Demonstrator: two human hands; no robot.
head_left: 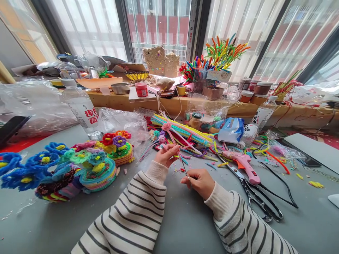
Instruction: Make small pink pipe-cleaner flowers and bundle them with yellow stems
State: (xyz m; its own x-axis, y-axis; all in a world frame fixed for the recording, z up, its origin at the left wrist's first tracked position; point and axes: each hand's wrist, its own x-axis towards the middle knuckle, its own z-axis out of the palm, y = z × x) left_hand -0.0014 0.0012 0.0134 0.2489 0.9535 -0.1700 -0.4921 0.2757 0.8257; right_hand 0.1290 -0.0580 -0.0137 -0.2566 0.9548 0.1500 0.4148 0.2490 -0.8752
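Observation:
Near the middle of the table, my left hand (166,155) is closed in a pinch on a pink pipe-cleaner flower (166,126), whose stem slants down past my fingertips. My right hand (199,181), a little lower and to the right, is closed around small scissors (184,168). Their thin metal blades point up toward the stem by my left fingers; whether they touch it I cannot tell. Beyond my left hand lie small finished pipe-cleaner flowers (155,134) on stems. A bundle of loose pipe cleaners (182,128) is spread behind both hands.
Pipe-cleaner flower pots (97,173) stand at left beside a water bottle (83,109). Right of my hands lie a pink glue gun (245,164) with its cord and large black-handled scissors (254,197). Scraps litter the grey table (185,225). A crowded wooden ledge (106,100) runs behind.

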